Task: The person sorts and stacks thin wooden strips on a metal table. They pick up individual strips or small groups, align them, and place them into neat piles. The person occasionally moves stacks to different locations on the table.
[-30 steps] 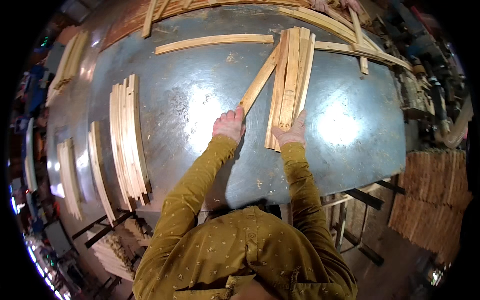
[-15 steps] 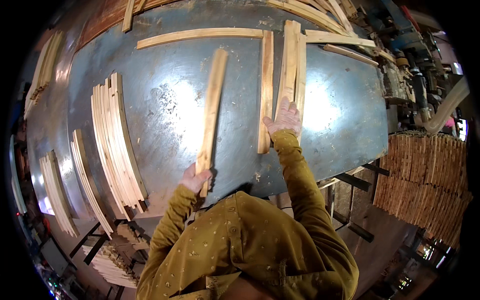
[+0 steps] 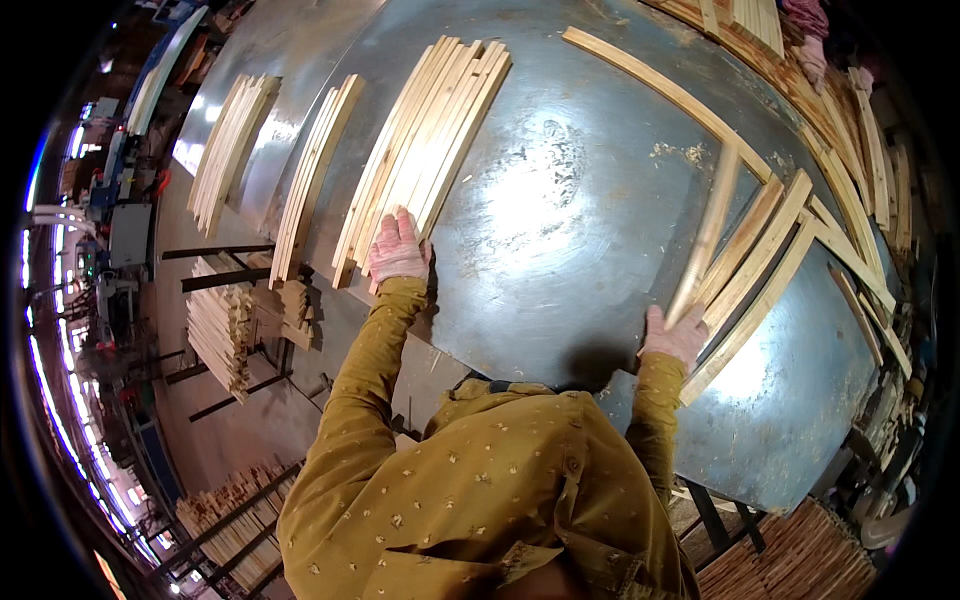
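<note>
My left hand (image 3: 400, 250) lies on the near end of a row of pale wooden strips (image 3: 430, 130), its fingers stretched along the top and holding nothing up. To the right, my right hand (image 3: 676, 338) is closed round the near end of a wooden strip (image 3: 712, 225), which is slightly blurred and tilted away from me. Just right of that strip lie a few more loose strips (image 3: 752, 255), fanned out on the metal table (image 3: 540, 300). Another long strip (image 3: 670, 95) slants across their far ends.
Two smaller bundles of strips (image 3: 318, 170) (image 3: 232, 150) lie farther left. Stacked wood (image 3: 220, 330) stands below the table's left edge, and a large pile (image 3: 790, 560) at lower right. Another person's sleeve (image 3: 805, 15) shows at the far right, near more boards.
My view has swung left. My left hand has moved left onto the row and no longer holds its strip up. My right hand has taken hold of another strip.
</note>
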`<state>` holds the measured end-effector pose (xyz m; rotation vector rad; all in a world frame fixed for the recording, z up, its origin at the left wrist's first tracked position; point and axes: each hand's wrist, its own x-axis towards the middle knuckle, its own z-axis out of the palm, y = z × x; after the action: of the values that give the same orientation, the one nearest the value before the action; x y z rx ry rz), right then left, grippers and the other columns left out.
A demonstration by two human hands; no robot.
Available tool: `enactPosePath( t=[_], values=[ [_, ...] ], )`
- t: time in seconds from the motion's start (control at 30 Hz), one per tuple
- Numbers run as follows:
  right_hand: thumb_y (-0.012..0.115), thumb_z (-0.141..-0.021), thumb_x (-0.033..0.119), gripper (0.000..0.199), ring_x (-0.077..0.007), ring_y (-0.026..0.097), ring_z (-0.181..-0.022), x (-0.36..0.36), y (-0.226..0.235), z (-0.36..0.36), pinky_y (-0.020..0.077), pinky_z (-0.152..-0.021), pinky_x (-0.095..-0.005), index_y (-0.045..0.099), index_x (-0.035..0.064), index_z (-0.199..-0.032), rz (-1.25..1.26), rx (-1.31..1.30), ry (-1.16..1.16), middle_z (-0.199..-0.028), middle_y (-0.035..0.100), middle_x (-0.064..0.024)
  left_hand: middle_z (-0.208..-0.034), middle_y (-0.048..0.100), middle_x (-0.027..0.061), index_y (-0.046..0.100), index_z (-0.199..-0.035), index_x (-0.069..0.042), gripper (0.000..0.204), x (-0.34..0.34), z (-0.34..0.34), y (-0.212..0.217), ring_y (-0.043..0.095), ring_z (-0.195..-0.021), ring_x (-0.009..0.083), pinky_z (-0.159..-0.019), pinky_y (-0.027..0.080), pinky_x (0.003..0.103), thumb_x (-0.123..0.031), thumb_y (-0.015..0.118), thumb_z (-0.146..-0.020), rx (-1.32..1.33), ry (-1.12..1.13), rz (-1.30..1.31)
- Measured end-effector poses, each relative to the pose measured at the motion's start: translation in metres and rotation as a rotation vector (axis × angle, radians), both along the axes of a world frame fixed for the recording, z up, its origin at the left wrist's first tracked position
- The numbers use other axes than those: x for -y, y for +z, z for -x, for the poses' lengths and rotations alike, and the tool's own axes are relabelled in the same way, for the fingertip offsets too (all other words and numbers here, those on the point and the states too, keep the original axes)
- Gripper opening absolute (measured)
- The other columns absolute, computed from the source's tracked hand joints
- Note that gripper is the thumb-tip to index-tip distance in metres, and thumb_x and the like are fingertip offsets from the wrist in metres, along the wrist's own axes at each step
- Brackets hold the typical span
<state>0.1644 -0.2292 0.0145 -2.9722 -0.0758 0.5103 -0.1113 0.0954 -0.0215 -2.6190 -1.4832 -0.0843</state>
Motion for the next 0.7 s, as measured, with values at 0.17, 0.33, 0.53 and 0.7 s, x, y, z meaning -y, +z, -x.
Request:
enactPosePath(
  t=[0.17, 0.33, 0.53, 0.7],
  values=[
    [0.074, -0.081, 0.04, 0.096, -0.0378, 0.045, -0.132, -0.021, 0.001, 0.017, 0.0419, -0.107, -0.0443, 0.018, 0.0088, -0.154, 0.145, -0.03, 0.103, -0.152, 0.032, -0.0213, -0.146, 0.041, 0.0221, 0.033, -0.148, -0.005, 0.077, 0.024, -0.025, 0.029, 0.045, -0.132, 0.0356, -0.106, 0.039, 0.046, -0.038, 0.063, -0.086, -0.115, 0.062, 0.026],
    [0.07, -0.081, 0.023, 0.089, -0.0375, 0.05, -0.125, -0.002, -0.005, 0.007, 0.0461, -0.103, -0.0428, 0.02, 0.0075, -0.153, 0.039, -0.092, 0.071, -0.146, 0.039, -0.0212, -0.135, 0.052, 0.0211, 0.045, -0.139, -0.005, 0.066, 0.112, -0.085, 0.039, 0.052, -0.124, 0.0372, -0.107, 0.042, 0.042, -0.025, 0.071, -0.082, 0.366, -0.203, 0.638],
    [0.06, -0.088, 0.016, 0.056, -0.0274, 0.062, -0.1, 0.034, 0.008, 0.07, 0.0508, -0.088, -0.0382, 0.045, 0.0033, -0.14, -0.665, -0.239, 0.143, -0.113, 0.062, -0.0187, -0.131, 0.056, 0.0187, 0.032, -0.148, -0.002, 0.077, 0.191, -0.129, 0.015, 0.06, -0.106, 0.0238, -0.097, 0.05, 0.037, -0.029, 0.072, -0.088, 0.821, -0.217, 1.301],
    [0.065, -0.09, 0.036, 0.063, -0.0317, 0.05, -0.125, 0.011, 0.056, 0.069, 0.0409, -0.106, -0.0397, 0.047, 0.0016, -0.139, -0.669, -0.217, 0.442, -0.131, 0.054, -0.0218, -0.098, 0.064, 0.0158, 0.051, -0.123, -0.001, 0.045, 0.161, -0.157, 0.036, 0.064, -0.089, 0.0295, -0.085, 0.055, 0.041, -0.023, 0.069, -0.088, 0.985, 0.339, 1.91]
  ],
)
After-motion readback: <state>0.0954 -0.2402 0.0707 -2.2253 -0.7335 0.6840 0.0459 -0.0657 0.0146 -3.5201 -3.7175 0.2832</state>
